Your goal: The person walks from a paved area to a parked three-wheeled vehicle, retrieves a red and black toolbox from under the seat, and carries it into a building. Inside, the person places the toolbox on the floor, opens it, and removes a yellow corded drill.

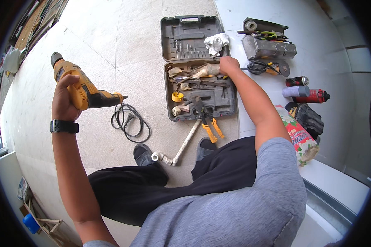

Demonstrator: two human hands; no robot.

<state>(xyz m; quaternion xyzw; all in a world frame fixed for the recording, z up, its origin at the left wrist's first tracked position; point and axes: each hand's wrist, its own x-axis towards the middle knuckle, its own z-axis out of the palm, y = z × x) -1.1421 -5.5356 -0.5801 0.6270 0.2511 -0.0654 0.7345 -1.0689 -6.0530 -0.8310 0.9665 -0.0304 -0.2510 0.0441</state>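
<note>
My left hand is wrapped round a yellow and black corded power drill, raised at the left with its chuck pointing up and away. The drill's black cord lies coiled on the floor. At the right edge of the open black tool case, my right hand is closed, next to a beige wrapped bundle. Its fingertips and anything in them are hidden. Inside the case are loose tools, a yellow tape roll and orange-handled pliers jutting over the front edge. Drill bits sit in the lid beside a white cloth.
A white pipe with elbow fittings lies between my feet and the case. To the right are a grey toolbox, an angle grinder, several cans, a black glove and a red floral bag.
</note>
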